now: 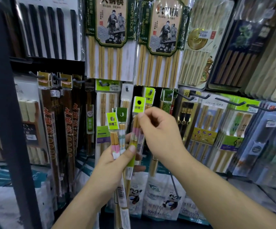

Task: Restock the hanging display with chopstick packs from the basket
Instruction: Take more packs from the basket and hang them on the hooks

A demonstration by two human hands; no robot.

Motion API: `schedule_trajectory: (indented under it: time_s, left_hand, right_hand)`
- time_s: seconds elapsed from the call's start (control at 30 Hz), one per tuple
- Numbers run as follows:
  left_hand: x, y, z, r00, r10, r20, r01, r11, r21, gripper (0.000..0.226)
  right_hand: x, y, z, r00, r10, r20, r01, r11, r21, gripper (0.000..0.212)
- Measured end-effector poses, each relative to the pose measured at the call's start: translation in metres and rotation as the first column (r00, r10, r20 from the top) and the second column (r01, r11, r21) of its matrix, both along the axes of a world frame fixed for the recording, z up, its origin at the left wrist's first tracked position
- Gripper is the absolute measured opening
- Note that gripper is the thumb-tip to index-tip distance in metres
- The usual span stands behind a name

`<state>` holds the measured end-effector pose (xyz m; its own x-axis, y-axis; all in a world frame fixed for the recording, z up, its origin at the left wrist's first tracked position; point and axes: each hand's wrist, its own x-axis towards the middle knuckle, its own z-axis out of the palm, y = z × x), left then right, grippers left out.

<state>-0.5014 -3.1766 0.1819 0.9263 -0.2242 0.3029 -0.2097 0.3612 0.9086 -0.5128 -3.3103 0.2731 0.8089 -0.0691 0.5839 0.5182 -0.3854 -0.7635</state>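
Fingers (140, 115) of the right hand (163, 136) pinch one chopstick pack (139, 104) just under its punched header, likely freeing the hole for a peg (149, 93) at one o'clock; the left hand (112, 164) grips the spare packs (113, 123) at eight o'clock.

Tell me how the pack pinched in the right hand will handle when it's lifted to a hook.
The pack probably stays stiff: chopsticks run its length. It looks light, since the right hand pinches it with fingertips. Its glossy sleeve may slip, and the thin lime header could bend at its hole.
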Motion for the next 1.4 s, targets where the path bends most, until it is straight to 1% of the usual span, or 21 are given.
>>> schedule_trajectory:
  time_s: [0.1,0.17,0.3,0.37,0.4,0.53,0.67,0.77,0.8,0.83,0.93,0.97,1.03,1.13,1.17,1.2,1.27,1.33,1.4]
  left_hand:
    - [0.001,0.002,0.004,1.0,0.011,0.0,-0.011,0.999,-0.053,0.027]
    - [0.003,0.005,0.002,0.999,0.039,0.002,-0.039,0.998,-0.058,0.025]
    - [0.005,0.007,0.001,0.995,0.093,0.047,-0.095,0.994,0.046,0.021]
    - [0.004,0.007,0.002,0.996,0.078,0.041,-0.079,0.996,0.043,0.017]
    - [0.003,0.007,0.002,0.997,0.064,0.034,-0.065,0.997,0.035,0.021]
    - [0.002,0.006,0.003,0.999,0.022,0.023,-0.023,0.998,0.058,0.055]
    - [0.0,0.007,0.004,1.0,0.003,0.015,-0.004,0.997,0.075,0.066]
    - [-0.003,0.004,0.008,0.999,-0.014,-0.038,0.014,1.0,-0.008,0.083]
    - [-0.003,0.003,0.008,0.997,-0.009,-0.076,0.007,0.999,-0.036,0.081]
    - [-0.002,0.003,0.008,0.994,-0.007,-0.105,0.002,0.999,-0.044,0.072]
    - [0.0,0.004,0.005,0.992,-0.002,-0.127,-0.003,0.999,-0.038,0.044]
    - [0.0,0.004,0.004,0.992,-0.01,-0.126,0.003,0.999,-0.054,0.039]
    - [-0.001,0.004,0.005,0.993,-0.043,-0.108,0.031,0.993,-0.11,0.035]
    - [-0.002,0.001,0.004,0.995,-0.073,-0.062,0.062,0.987,-0.15,0.028]
    - [-0.003,0.0,0.004,0.995,-0.079,-0.067,0.068,0.986,-0.152,0.028]
    - [-0.003,0.0,0.003,0.994,-0.084,-0.072,0.072,0.986,-0.151,0.034]
    - [-0.002,-0.002,0.002,0.994,-0.09,-0.055,0.082,0.988,-0.133,0.042]
    - [-0.003,-0.004,0.003,0.996,-0.084,-0.017,0.081,0.99,-0.115,0.042]
    - [-0.003,-0.005,0.002,0.999,-0.041,-0.022,0.038,0.994,-0.106,0.04]
  right_hand:
    - [0.007,-0.007,0.016,0.998,-0.057,0.029,0.053,0.99,0.131,0.025]
    - [0.012,-0.01,0.023,0.997,-0.075,0.02,0.07,0.979,0.189,0.026]
    - [0.021,-0.01,0.025,0.992,-0.128,-0.014,0.128,0.968,0.214,0.033]
    - [0.024,-0.01,0.024,0.992,-0.127,-0.028,0.13,0.961,0.243,0.033]
    - [0.025,-0.01,0.023,0.992,-0.123,-0.03,0.127,0.959,0.253,0.033]
    - [0.025,-0.011,0.02,0.99,-0.138,-0.028,0.141,0.967,0.211,0.035]
    - [0.027,-0.012,0.018,0.983,-0.176,-0.054,0.183,0.967,0.178,0.036]
    - [0.029,-0.013,0.015,0.976,-0.192,-0.099,0.204,0.969,0.138,0.038]
    - [0.028,-0.014,0.014,0.974,-0.2,-0.105,0.213,0.969,0.128,0.04]
    - [0.028,-0.015,0.012,0.971,-0.214,-0.106,0.226,0.967,0.117,0.04]
    - [0.021,-0.016,0.008,0.96,-0.267,-0.081,0.275,0.953,0.128,0.034]
    - [0.018,-0.017,0.007,0.961,-0.267,-0.073,0.275,0.953,0.13,0.032]
    - [0.012,-0.015,0.004,0.976,-0.204,-0.081,0.212,0.972,0.104,0.03]
    - [0.003,-0.006,0.0,0.989,-0.051,-0.141,0.052,0.999,0.007,0.021]
    - [0.002,-0.003,-0.002,0.988,-0.007,-0.152,0.004,1.0,-0.023,0.02]
    - [0.0,0.0,-0.003,0.988,0.026,-0.154,-0.033,0.999,-0.043,0.022]
    - [0.0,0.003,-0.006,0.987,0.06,-0.149,-0.069,0.996,-0.056,0.027]
    - [-0.001,0.003,-0.006,0.987,0.064,-0.146,-0.072,0.996,-0.053,0.029]
    - [-0.001,0.004,-0.004,0.987,0.066,-0.144,-0.074,0.996,-0.046,0.029]
